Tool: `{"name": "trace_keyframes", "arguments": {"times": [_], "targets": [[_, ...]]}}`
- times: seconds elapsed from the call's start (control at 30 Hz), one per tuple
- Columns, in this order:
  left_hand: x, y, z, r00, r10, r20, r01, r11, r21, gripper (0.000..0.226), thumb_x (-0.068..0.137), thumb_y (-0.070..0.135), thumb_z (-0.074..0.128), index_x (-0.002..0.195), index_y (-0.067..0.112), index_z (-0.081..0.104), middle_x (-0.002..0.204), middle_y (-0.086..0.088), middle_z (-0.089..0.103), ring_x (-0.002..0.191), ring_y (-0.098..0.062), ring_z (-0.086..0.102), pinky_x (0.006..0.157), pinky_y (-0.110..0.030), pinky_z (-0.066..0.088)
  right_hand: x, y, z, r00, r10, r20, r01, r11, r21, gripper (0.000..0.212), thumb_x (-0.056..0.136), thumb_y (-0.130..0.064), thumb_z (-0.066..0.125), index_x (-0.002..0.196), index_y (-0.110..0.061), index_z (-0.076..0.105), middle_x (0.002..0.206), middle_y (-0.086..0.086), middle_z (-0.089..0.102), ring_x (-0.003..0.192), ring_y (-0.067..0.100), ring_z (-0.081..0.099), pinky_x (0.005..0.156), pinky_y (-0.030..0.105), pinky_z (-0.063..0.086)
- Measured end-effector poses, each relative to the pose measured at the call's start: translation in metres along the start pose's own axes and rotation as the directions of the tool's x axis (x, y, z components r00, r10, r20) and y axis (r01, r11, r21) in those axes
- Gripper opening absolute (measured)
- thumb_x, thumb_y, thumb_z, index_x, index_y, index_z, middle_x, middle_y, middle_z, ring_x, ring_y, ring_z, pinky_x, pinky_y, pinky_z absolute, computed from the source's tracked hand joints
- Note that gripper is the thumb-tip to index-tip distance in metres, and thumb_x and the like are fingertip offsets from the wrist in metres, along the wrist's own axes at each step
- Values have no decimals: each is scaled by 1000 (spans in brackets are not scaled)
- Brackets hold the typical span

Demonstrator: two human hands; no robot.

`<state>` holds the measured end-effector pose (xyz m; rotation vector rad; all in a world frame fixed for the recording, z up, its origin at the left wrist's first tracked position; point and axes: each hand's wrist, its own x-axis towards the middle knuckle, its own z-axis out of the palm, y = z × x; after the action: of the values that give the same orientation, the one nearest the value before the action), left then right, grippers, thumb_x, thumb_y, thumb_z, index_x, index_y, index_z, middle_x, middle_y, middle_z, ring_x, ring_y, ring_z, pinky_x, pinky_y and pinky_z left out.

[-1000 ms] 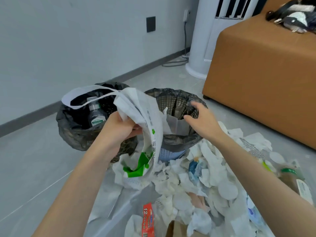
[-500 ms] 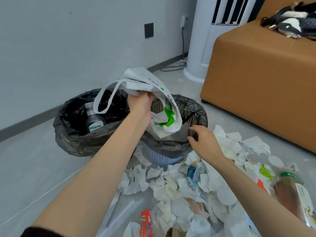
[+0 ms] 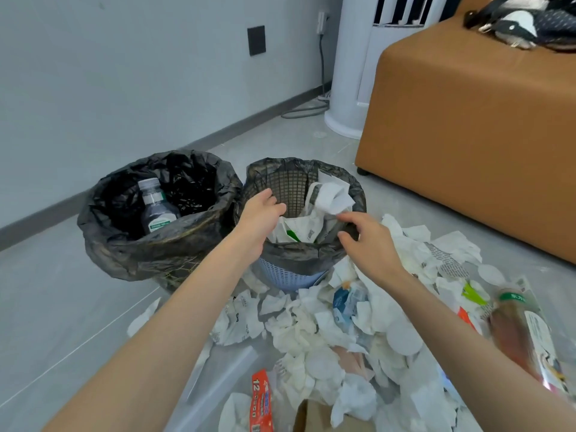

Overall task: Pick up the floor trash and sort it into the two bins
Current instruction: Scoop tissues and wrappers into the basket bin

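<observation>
2 bins stand side by side on the grey floor (image 3: 46, 307). The left bin with a black plastic liner (image 3: 124, 244) has 1 clear plastic bottle with a white cap (image 3: 156, 210) standing in it. The right bin, a blue plastic basket with a black liner (image 3: 290, 275), has a crumpled white bag with green marks (image 3: 332, 194) inside it. The top of the bag sticks up near the far rim. The left hand (image 3: 261, 213) hangs over the near left edge of the right bin. Its fingers are loose and a bit bent, and it holds nothing. The right hand (image 3: 367, 241) is at the near right edge of the same bin, just beside the black liner. Its fingers bend toward the rim, but I cannot tell if they pinch the liner or only touch it. In front of the bins lies a big heap of crumpled white tissues (image 3: 318, 338), and it touches the bottom of the right bin. A red wrapper with white numbers (image 3: 261, 397) lies at the near side of the heap. A brown bottle with a green band (image 3: 514, 325) lies at the right side. Behind it all stand an orange-brown couch (image 3: 467, 135) and a tall white round machine (image 3: 352, 73).
</observation>
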<state>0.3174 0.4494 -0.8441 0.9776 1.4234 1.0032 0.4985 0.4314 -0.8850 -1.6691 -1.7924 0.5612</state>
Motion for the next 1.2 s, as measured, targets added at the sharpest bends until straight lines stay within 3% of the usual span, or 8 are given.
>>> {"name": "trace_keyframes", "arguments": {"times": [0.2,0.33,0.5,0.67,0.83,0.97,1.1,1.2], "targets": [[-46,-22,11,950,313,-20,-304,935,186,30,94,11,50,119,26,54,113,9,63,98,-17,62,86,-36,53,-31,13,-8,993,83,-82,-65,977,202,25,92,-9,53,112,-19,64,111,-8,63,95,3,56,77,4,42],[-76,-56,29,922,374,103,-388,898,209,24,93,10,52,107,28,59,95,10,66,76,-12,63,70,-26,53,-60,40,-5,978,189,91,-201,967,154,16,92,-14,55,101,-22,65,98,-8,65,78,-3,57,61,0,41],[-96,-124,41,937,203,284,-294,896,333,18,91,19,56,101,33,61,98,14,64,75,-5,62,66,-18,48,-97,81,8,858,349,378,-360,932,-45,26,88,-20,61,114,-20,62,118,-2,62,94,10,57,81,18,42],[-96,-192,31,934,-33,357,-235,694,680,40,89,14,56,127,23,52,129,3,51,115,-13,50,97,-26,41,-130,89,36,662,345,666,-395,915,-82,57,81,-25,72,133,-26,46,134,1,48,112,14,51,86,20,42],[-91,-228,13,930,-134,343,-235,502,832,67,80,17,66,140,26,37,139,0,38,127,-26,34,103,-31,35,-157,90,76,688,192,700,96,932,-350,80,82,-30,66,144,-51,20,148,6,21,128,36,31,100,42,42],[-92,-239,3,912,-205,356,-248,416,875,76,80,22,66,145,28,27,147,1,29,128,-28,30,103,-41,37,-158,84,85,696,113,709,314,840,-442,63,88,-31,61,140,-50,31,146,0,27,127,32,30,94,42,48],[-92,-241,1,909,-208,361,-244,436,866,76,80,25,65,145,33,26,145,3,31,126,-27,31,101,-41,37,-154,88,84,721,133,681,221,886,-407,48,88,-28,62,134,-36,49,134,-1,47,121,27,41,87,35,45],[-92,-239,0,907,-208,365,-246,441,863,75,80,19,63,144,34,27,141,0,35,123,-27,34,101,-41,38,-153,90,83,794,129,595,110,930,-350,2,85,-23,64,87,-23,64,93,3,60,95,25,54,71,30,41]]}}
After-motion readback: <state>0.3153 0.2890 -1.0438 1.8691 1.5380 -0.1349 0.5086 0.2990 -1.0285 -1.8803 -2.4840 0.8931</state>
